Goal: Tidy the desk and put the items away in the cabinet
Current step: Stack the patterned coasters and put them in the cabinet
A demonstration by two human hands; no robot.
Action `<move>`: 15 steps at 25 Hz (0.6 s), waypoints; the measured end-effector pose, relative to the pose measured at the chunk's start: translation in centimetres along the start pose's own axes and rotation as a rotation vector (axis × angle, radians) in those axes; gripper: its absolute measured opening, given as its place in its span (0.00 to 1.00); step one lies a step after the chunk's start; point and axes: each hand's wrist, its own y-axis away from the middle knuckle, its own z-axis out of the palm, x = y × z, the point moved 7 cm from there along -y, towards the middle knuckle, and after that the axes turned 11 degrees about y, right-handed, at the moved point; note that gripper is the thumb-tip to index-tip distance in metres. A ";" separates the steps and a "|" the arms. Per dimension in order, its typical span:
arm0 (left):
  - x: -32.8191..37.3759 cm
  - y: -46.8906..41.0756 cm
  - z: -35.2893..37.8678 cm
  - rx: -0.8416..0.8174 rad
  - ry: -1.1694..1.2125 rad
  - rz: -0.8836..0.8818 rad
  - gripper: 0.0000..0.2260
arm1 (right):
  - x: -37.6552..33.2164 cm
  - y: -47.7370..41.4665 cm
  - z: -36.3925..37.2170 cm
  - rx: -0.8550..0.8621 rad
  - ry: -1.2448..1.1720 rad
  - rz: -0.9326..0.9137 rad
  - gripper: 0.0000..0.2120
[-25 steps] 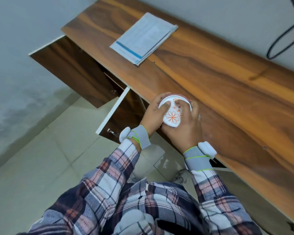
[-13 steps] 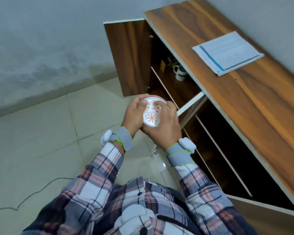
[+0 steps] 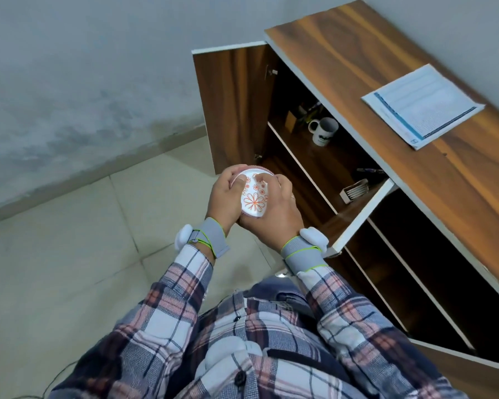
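I hold a small round container with a white lid printed with orange flowers point(image 3: 253, 197) in both hands, in front of the open cabinet. My left hand point(image 3: 224, 200) grips its left side with the thumb on the lid. My right hand point(image 3: 274, 217) cups it from the right and below, thumb also on the lid. A paper booklet point(image 3: 422, 105) lies on the wooden desk top point(image 3: 357, 53). Inside the cabinet, the upper shelf point(image 3: 329, 165) carries a white mug point(image 3: 323, 131), a pen point(image 3: 369, 170) and a small box of metal pieces point(image 3: 355, 191).
The far cabinet door point(image 3: 231, 108) stands open to the left; a second door edge point(image 3: 360, 217) juts out near my right wrist. Lower shelves on the right look dark. Pale floor tiles and a grey wall lie to the left.
My view has swung left and down from the desk top to the open cabinet. Both hands carried the flowered container off the desk edge and now hold it before the shelves.
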 end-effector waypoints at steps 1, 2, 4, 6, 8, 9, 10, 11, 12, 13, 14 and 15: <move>0.3 -1.3 0.2 -0.005 -0.012 -0.002 0.13 | -0.1 -1.2 0.1 -0.001 -0.004 0.005 0.44; 0.6 -2.7 0.7 -0.017 -0.024 -0.004 0.13 | 0.1 -2.6 0.1 -0.003 -0.007 0.015 0.44; 1.3 -6.3 2.6 -0.064 -0.063 -0.023 0.12 | 1.1 -6.2 -0.3 0.000 -0.028 0.075 0.44; 1.6 -8.7 4.2 -0.112 -0.079 -0.040 0.12 | 2.0 -8.5 -0.6 -0.001 -0.023 0.110 0.44; 1.6 -11.0 5.8 -0.172 -0.090 -0.059 0.12 | 2.9 -10.3 -0.7 0.004 -0.017 0.158 0.44; 1.5 -12.1 6.5 -0.198 -0.105 -0.082 0.12 | 3.5 -11.0 -0.5 0.006 -0.028 0.203 0.44; 1.5 -14.2 7.4 -0.251 -0.148 -0.111 0.11 | 4.0 -12.3 -0.2 0.029 -0.054 0.275 0.44; 1.2 -15.0 7.8 -0.279 -0.176 -0.132 0.10 | 4.2 -12.8 0.2 0.023 -0.063 0.304 0.43; 1.0 -16.1 8.1 -0.301 -0.192 -0.152 0.10 | 4.2 -13.5 0.4 0.026 -0.070 0.333 0.43; 0.8 -18.2 9.1 -0.364 -0.214 -0.180 0.10 | 4.6 -14.7 0.6 0.063 -0.082 0.407 0.43; 0.9 -20.0 10.1 -0.421 -0.229 -0.194 0.10 | 4.8 -15.9 0.8 0.099 -0.089 0.468 0.43; 0.9 -21.5 10.5 -0.469 -0.235 -0.204 0.10 | 4.7 -17.0 0.9 0.126 -0.091 0.509 0.43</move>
